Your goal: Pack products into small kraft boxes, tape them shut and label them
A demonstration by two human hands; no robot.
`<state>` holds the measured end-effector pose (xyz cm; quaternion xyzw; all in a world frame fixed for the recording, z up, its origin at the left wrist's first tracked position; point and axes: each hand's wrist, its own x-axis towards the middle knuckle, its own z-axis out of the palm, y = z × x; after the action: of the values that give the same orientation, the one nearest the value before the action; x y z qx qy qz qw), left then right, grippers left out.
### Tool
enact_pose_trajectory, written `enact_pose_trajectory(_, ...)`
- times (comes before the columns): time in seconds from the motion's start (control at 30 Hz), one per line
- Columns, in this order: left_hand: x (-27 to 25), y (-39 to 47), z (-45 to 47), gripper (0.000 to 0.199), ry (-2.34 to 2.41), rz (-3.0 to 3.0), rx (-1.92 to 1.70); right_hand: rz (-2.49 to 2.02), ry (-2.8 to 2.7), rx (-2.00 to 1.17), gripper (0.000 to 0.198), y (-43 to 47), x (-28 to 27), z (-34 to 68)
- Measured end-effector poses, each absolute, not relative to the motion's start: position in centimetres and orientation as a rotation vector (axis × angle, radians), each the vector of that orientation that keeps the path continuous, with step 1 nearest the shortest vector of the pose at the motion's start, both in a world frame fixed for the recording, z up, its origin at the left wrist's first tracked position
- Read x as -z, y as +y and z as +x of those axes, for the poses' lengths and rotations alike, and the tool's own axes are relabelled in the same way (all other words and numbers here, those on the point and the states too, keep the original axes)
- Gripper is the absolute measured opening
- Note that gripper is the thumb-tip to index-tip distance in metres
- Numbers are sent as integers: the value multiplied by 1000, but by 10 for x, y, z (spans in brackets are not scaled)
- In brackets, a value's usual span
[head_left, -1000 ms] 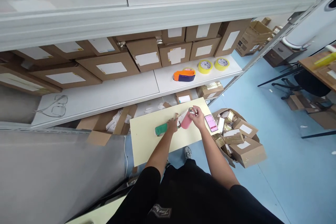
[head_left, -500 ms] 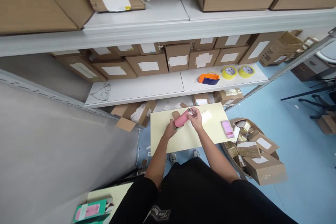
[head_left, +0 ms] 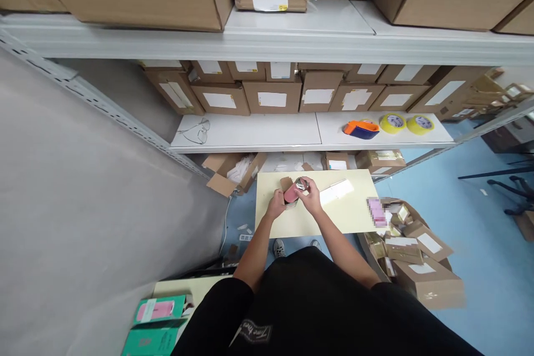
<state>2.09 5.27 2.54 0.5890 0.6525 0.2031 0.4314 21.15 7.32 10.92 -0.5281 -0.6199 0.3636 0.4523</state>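
A pink bottle with a shiny metal top is held low over the cream tabletop. My right hand is closed around its metal end. At the lower end, the bottle sits partly within a small cardboard box, whose brown flap stands up behind. My left hand is closed on the side of this box; its fingertips are partly hidden. On the tabletop right of my hands lies a white flat piece.
A blurred pink item lies at the table's right edge. Beyond it stands a large container of cartons. Shelves ahead hold boxes, yellow tape rolls, an orange tape dispenser and glasses. Green boxes lie lower left.
My view has swung left. Less of the pink bottle's length shows, its lower end now in the small box. My left hand has gone from the bottle to the box.
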Motion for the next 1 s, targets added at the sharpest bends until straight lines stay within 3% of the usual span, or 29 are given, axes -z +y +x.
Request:
enact_pose_trajectory(0.23, -17, 51, 23, 77, 1579, 1354, -635, -1328, -1662, -897, 62, 60, -87, 196)
enact_pose_trajectory(0.37, -14, 50, 24, 68, 1564, 1367, -621, -1523, -1676, -941, 76, 51, -50, 191)
enact_pose_trajectory(0.5, -13, 51, 22, 64, 1556, 1380, -639, -1501, -1851, -900, 73, 57, -29, 193)
enact_pose_trajectory(0.83, -14, 47, 30, 64, 1527, 1397, -655, -1328, -2065, -808, 55, 54, -47, 208)
enact_pose_trajectory(1.0, -17, 50, 33, 73, 1532, 1333, -654, -1566, -2122, -757, 65, 61, -55, 221)
